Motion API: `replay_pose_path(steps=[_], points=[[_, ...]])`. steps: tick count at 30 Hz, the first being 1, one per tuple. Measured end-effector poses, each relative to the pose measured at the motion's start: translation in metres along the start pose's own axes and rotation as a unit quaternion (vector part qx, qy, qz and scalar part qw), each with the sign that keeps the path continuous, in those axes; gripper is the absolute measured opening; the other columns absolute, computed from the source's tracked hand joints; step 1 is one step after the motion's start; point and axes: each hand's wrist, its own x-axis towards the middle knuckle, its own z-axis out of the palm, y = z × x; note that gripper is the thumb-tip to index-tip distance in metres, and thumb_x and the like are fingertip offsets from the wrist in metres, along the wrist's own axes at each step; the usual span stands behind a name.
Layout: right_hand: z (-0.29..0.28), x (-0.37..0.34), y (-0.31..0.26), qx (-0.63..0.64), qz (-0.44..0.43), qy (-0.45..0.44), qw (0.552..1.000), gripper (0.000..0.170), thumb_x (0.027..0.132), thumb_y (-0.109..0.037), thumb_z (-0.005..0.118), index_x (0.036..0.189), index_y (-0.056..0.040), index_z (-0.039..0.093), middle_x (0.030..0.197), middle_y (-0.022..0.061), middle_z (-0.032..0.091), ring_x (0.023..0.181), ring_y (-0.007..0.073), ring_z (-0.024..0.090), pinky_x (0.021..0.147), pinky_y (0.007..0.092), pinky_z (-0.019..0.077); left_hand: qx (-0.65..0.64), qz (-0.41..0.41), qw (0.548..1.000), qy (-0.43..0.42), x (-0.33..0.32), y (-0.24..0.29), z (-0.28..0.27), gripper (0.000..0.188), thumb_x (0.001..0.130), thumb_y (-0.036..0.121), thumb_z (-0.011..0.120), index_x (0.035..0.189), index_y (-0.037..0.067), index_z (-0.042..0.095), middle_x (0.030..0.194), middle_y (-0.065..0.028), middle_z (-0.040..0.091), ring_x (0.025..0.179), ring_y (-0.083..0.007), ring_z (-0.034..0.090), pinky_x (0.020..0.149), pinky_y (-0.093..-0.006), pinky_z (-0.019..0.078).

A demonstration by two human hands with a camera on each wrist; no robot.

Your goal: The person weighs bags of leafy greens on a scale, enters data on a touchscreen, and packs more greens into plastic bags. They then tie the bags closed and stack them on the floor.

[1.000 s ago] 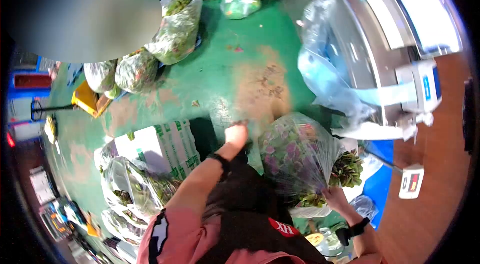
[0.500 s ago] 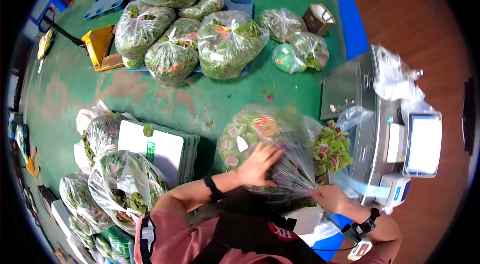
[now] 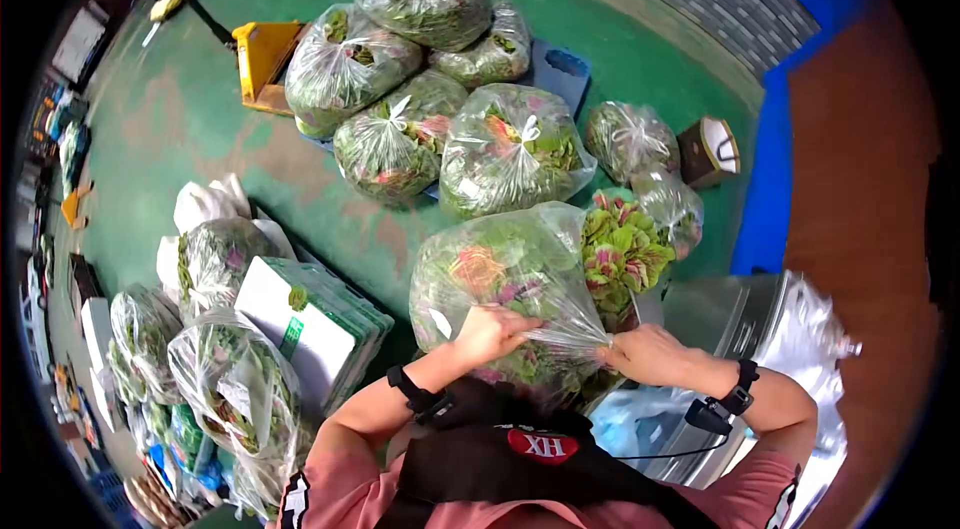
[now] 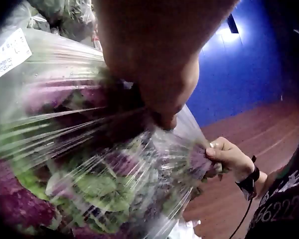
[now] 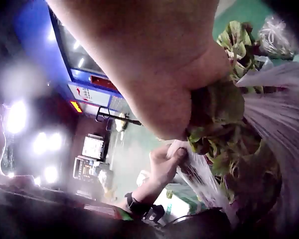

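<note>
A large clear plastic bag bulges with red-and-green leafy vegetables in front of the body. My right hand grips its gathered film at the right, where the plastic is drawn into tight folds. On the near side of the bag, my left hand pinches a fold of film; the right wrist view shows that plastic between the left thumb and fingers. Loose leafy greens stand just beyond the right hand. A white label sticks to the bag in the left wrist view.
Several tied bags of greens sit on a blue pallet ahead, beside a yellow pallet jack. White foam boxes and more bags stand at the left. A metal counter with plastic bags lies at the right.
My left hand came from beside the bag, lay spread on it, and now pinches its film. The right hand keeps its grip on the film. The head view has turned.
</note>
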Motion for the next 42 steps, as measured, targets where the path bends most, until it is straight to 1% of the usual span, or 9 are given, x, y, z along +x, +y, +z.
replay_pose_path(steps=[1, 2, 5, 8, 16, 25, 31, 38, 42], points=[[-0.022, 0.016, 0.002, -0.008, -0.002, -0.021, 1.0, 0.04, 0.087, -0.037, 0.046, 0.069, -0.0053, 0.063, 0.058, 0.0197, 0.055, 0.057, 0.0382, 0.056, 0.055, 0.0461, 0.0427, 0.009, -0.017, 1.0, 0.009, 0.012, -0.007, -0.003, 0.029, 0.064, 0.017, 0.069, 0.093, 0.014, 0.067, 0.065, -0.0042, 0.059, 0.06, -0.0236, 0.058, 0.056, -0.0351, 0.0458], [-0.041, 0.025, -0.006, -0.033, 0.039, -0.067, 0.996, 0.043, 0.088, -0.039, 0.042, 0.072, -0.0047, 0.064, 0.065, 0.0209, 0.059, 0.065, 0.0393, 0.059, 0.064, 0.0476, 0.0467, 0.01, -0.022, 0.999, 0.026, 0.015, -0.013, -0.004, 0.029, 0.064, 0.016, 0.069, 0.093, 0.014, 0.068, 0.064, -0.0042, 0.059, 0.06, -0.0236, 0.057, 0.056, -0.035, 0.0457], [-0.097, 0.073, 0.001, -0.075, 0.023, -0.066, 0.995, 0.043, 0.088, -0.039, 0.043, 0.072, -0.0053, 0.064, 0.065, 0.0212, 0.059, 0.064, 0.0396, 0.059, 0.063, 0.0467, 0.0471, -0.003, -0.032, 0.997, 0.076, 0.061, -0.049, -0.017, 0.03, 0.063, 0.011, 0.067, 0.093, 0.014, 0.068, 0.063, -0.0049, 0.058, 0.059, -0.0236, 0.057, 0.058, -0.0341, 0.0455], [-0.156, 0.126, 0.005, -0.113, 0.033, -0.08, 0.99, 0.043, 0.088, -0.039, 0.043, 0.071, -0.0041, 0.063, 0.065, 0.0217, 0.059, 0.065, 0.0399, 0.059, 0.063, 0.0474, 0.0469, 0.009, -0.026, 0.997, 0.066, 0.102, -0.105, -0.029, 0.031, 0.065, 0.015, 0.066, 0.097, 0.014, 0.066, 0.064, -0.0042, 0.057, 0.06, -0.024, 0.056, 0.056, -0.0339, 0.0451], [-0.274, 0.216, 0.007, -0.123, 0.019, -0.144, 0.982, 0.044, 0.089, -0.036, 0.043, 0.073, 0.0014, 0.06, 0.065, 0.0239, 0.058, 0.066, 0.0415, 0.058, 0.065, 0.0489, 0.0462, -0.019, -0.045, 0.995, 0.088, 0.212, -0.163, -0.1, 0.033, 0.061, 0.012, 0.067, 0.094, 0.013, 0.066, 0.059, -0.0042, 0.055, 0.056, -0.0233, 0.056, 0.052, -0.0343, 0.0441], [-0.406, 0.313, 0.111, -0.16, -0.115, -0.147, 0.969, 0.04, 0.089, -0.032, 0.043, 0.072, 0.0008, 0.059, 0.06, 0.0224, 0.056, 0.062, 0.0407, 0.058, 0.061, 0.0487, 0.0467, 0.04, -0.08, 0.986, 0.14, 0.363, -0.21, -0.105, 0.029, 0.06, 0.011, 0.064, 0.089, 0.011, 0.065, 0.062, -0.0024, 0.057, 0.057, -0.0205, 0.058, 0.053, -0.0329, 0.045], [-0.502, 0.378, 0.254, -0.152, -0.16, -0.151, 0.964, 0.039, 0.087, -0.034, 0.045, 0.073, -0.0011, 0.06, 0.063, 0.0217, 0.058, 0.062, 0.0409, 0.059, 0.063, 0.0488, 0.0477, 0.064, -0.133, 0.979, 0.142, 0.505, -0.24, -0.044, 0.028, 0.065, 0.012, 0.066, 0.092, 0.012, 0.065, 0.062, -0.0028, 0.057, 0.057, -0.0211, 0.057, 0.052, -0.033, 0.0445], [-0.599, 0.432, 0.369, -0.188, -0.066, -0.118, 0.973, 0.037, 0.085, -0.034, 0.05, 0.073, -0.0021, 0.064, 0.063, 0.0221, 0.058, 0.066, 0.039, 0.06, 0.064, 0.046, 0.048, -0.048, -0.189, 0.973, 0.125, 0.664, -0.302, 0.045, 0.04, 0.065, 0.014, 0.066, 0.105, 0.017, 0.063, 0.069, -0.0047, 0.059, 0.063, -0.0231, 0.059, 0.056, -0.035, 0.0459], [-0.639, 0.483, 0.414, -0.3, -0.026, -0.119, 0.946, 0.039, 0.082, -0.038, 0.054, 0.072, -0.0023, 0.065, 0.061, 0.0209, 0.058, 0.064, 0.0374, 0.06, 0.064, 0.0449, 0.0479, -0.127, -0.25, 0.954, 0.11, 0.736, -0.359, 0.1, 0.03, 0.072, 0.018, 0.065, 0.101, 0.02, 0.065, 0.078, -0.0076, 0.064, 0.073, -0.0266, 0.061, 0.063, -0.0363, 0.0473]])
